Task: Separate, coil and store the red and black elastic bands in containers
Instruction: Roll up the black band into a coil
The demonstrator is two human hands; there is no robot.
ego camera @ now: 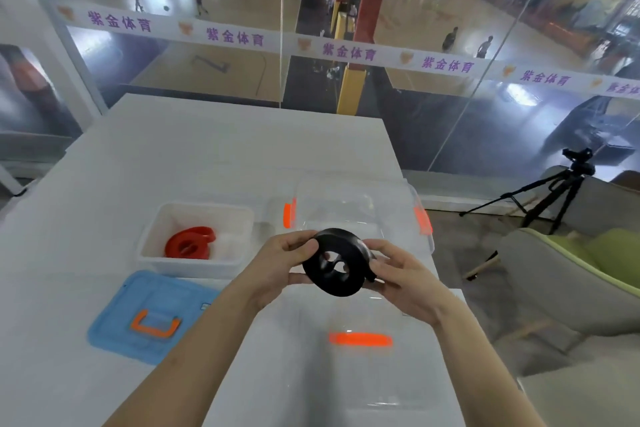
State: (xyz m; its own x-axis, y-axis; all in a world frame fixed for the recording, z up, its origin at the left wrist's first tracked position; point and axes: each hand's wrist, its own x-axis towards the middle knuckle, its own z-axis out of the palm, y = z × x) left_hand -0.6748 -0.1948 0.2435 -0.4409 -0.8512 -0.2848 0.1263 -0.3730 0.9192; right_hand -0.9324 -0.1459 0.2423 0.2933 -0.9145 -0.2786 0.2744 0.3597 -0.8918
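- Black band (337, 262), wound into a thick flat coil with two small gaps at its centre, held up in the air above the table (207, 149) and tilted toward the camera.
- Left hand (280, 262) gripping the coil's left edge, fingers curled onto the rim from above and below.
- Right hand (398, 274) gripping the coil's right edge, fingers wrapped around the outer turn.
- Red band (189, 242), already coiled, lying inside the white tub (152, 236), toward its left half, well to the left of the hands.
- White tub open at the top, standing on the table just behind the blue lid (114, 322).
- Blue lid lying flat on the table, orange handle (156, 324) on its top.
- Clear box (346, 208) open, standing just right of the white tub and beyond the hands, with orange clips (287, 215) at its left and right ends; near wall partly hidden by the black coil, contents hard to tell through the plastic.
- Clear lid (346, 374) lying flat on the near part of the table beneath the forearms, an orange strip across its top.
- Tripod (554, 194) standing on the floor to the right of the table, near a grey sofa with a green cushion.
- Glass wall behind the table, crossed by a white strip with purple characters; sports hall with small figures beyond.
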